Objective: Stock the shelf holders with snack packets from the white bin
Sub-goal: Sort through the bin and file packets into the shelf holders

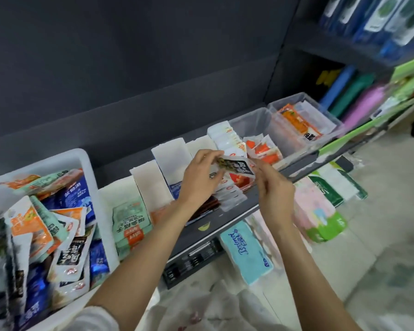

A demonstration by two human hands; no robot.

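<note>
A white bin (86, 163) heaped with mixed snack packets stands at the left on the dark shelf (227, 223). A row of clear holders (170, 151) runs along the shelf to the right of it, several with packets inside. My left hand (201, 177) and my right hand (273, 187) together hold a black-and-white snack packet (237, 167) above the holders in the middle of the shelf. The left hand pinches its left end and the right hand its right edge. Under the packet stand white-and-red packets (227, 139) in a holder.
Two clear tubs (304, 111) with orange packets sit at the shelf's right end. Tissue packs (244, 252) lie on the floor under the shelf. A second shelf unit (368, 56) with blue and green goods stands at the right. A dark back panel rises behind the holders.
</note>
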